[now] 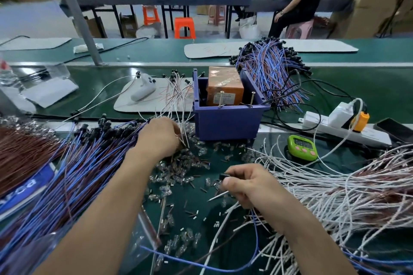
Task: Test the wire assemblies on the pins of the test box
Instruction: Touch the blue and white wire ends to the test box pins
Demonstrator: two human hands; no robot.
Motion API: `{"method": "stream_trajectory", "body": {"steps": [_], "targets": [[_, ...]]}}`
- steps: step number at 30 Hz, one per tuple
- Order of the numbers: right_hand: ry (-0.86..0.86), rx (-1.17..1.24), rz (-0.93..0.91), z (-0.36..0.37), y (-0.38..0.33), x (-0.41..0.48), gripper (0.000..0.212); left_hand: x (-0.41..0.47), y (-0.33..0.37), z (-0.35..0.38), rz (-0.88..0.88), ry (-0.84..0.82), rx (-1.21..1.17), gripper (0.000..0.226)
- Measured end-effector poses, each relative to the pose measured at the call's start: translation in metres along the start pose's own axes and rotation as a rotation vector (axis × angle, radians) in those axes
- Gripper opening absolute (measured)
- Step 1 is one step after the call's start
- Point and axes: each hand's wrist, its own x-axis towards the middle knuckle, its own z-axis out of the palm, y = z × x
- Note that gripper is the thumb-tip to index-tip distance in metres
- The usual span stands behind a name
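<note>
Item: bench test of wire assemblies, seen from the head camera. Right hand (248,183): thumb and forefinger pinched on the black connector (223,176) of one wire assembly (218,196), whose white lead pokes out just below the thumb; the other fingers are curled under. Left hand (159,137): fingers bent down into thin leads, tips hidden behind the hand, so whether they grip anything cannot be told. Test box (228,120): blue, open-topped, just beyond and to the right of the left fingertips and well ahead of the right fingertips; two upright pins (252,97) stand at its near rim, and an orange block (224,87) sits inside. Stock: a blue-and-brown bundle (89,163) fans out under the left forearm; a heap of white leads (335,185) lies right of the right hand; small clear parts (178,163) are strewn between the two hands. Green timer (301,146): beyond the right knuckles. Step judged in hand: picking and readying one assembly for the pins. Handling advice: separate a single lead from the tangle, keep the pinch on the connector body rather than the bare end, carry it forward clear of the loose leads, and touch the ends squarely to the two pins without bridging them.
</note>
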Motion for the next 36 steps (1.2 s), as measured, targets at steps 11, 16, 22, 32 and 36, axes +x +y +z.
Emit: {"method": "stream_trajectory", "body": {"steps": [11, 16, 22, 32, 36], "targets": [[0.111, 0.241, -0.049, 0.001, -0.002, 0.001, 0.019, -0.016, -0.004, -0.014, -0.035, 0.098, -0.167, 0.028], [0.023, 0.423, -0.12, -0.005, -0.005, -0.004, 0.019, -0.061, 0.025, -0.026, 0.082, -0.014, -0.805, 0.021], [-0.062, 0.546, -0.23, -0.011, -0.005, -0.003, 0.021, -0.102, 0.05, -0.022, 0.241, -0.207, -1.158, 0.031], [-0.105, 0.716, -0.25, -0.014, -0.007, -0.007, 0.019, -0.119, 0.06, -0.022, 0.205, -0.193, -1.38, 0.029], [-0.132, 0.702, -0.274, -0.015, -0.008, -0.007, 0.016, -0.125, 0.065, -0.023, 0.276, -0.169, -1.346, 0.022]]}}
